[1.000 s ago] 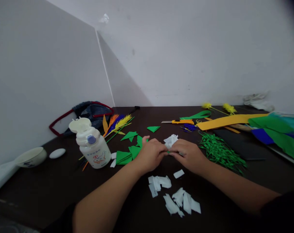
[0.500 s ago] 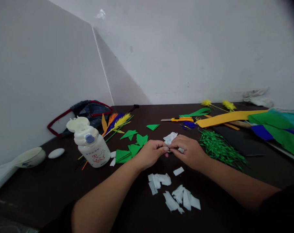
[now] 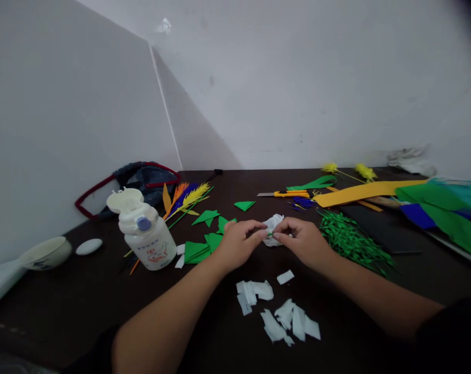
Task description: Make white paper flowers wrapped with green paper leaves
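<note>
A small thin green piece (image 3: 270, 235) spans the fingertips of both hands above a crumpled white tissue (image 3: 274, 221). My left hand (image 3: 243, 241) pinches its left end between thumb and forefinger. On the other end, the thumb and forefinger of my right hand (image 3: 301, 239) are closed. Right of that hand lies a heap of twisted green bits (image 3: 352, 241). Folded green paper pieces (image 3: 198, 251) rest beside my left wrist, partly covered by it. Torn white tissue strips (image 3: 254, 292) lie in two loose groups between my forearms.
A white bottle (image 3: 151, 244) with its lid flipped up stands left. Behind the hands lies a yellow utility knife (image 3: 285, 194), blade out. Coloured paper strips (image 3: 369, 190) and a black flat piece (image 3: 379, 228) lie right. A bowl (image 3: 46, 253) sits far left.
My hands have moved slightly apart, showing the green piece between the fingertips. The white tissue under them shows more fully. The other things have stayed in place.
</note>
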Available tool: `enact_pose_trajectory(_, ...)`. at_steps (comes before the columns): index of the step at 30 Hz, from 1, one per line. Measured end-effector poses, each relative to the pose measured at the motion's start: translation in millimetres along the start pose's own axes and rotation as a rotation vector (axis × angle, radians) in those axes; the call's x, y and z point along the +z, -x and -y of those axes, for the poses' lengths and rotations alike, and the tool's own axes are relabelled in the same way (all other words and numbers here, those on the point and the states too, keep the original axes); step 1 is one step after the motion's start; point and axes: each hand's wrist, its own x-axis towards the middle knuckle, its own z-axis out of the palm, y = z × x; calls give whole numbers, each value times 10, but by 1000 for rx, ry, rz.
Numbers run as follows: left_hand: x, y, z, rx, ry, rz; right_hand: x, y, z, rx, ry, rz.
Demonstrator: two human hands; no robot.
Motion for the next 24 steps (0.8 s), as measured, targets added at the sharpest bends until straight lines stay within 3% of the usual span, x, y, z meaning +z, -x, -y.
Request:
enact_pose_trajectory(3, 20, -23, 19, -102, 319, 99, -32, 15, -11, -340, 231, -6)
enact_pose_trajectory(5, 39, -23, 22, -124, 410, 143, -33, 28, -24, -517, 342, 14)
enact_pose_trajectory(8, 60, -14, 25, -132, 433, 157, -23, 46, -46, -653, 454, 12)
enact_pose_trajectory(11, 60, -14, 33, -148, 374, 152, -18, 55, -44, -680, 485, 11)
enact_pose_trajectory(14, 47, -20, 26, -122, 244, 144, -12, 44, -9, -565, 382, 24)
enact_pose_trajectory(20, 49, 7, -7, 77, -272, -13, 19, -14, 11, 90, -12, 105)
enact_pose_trajectory(24, 71, 17, 13, 81, -307, -26, 28, -19, -73, 162, -275, 120)
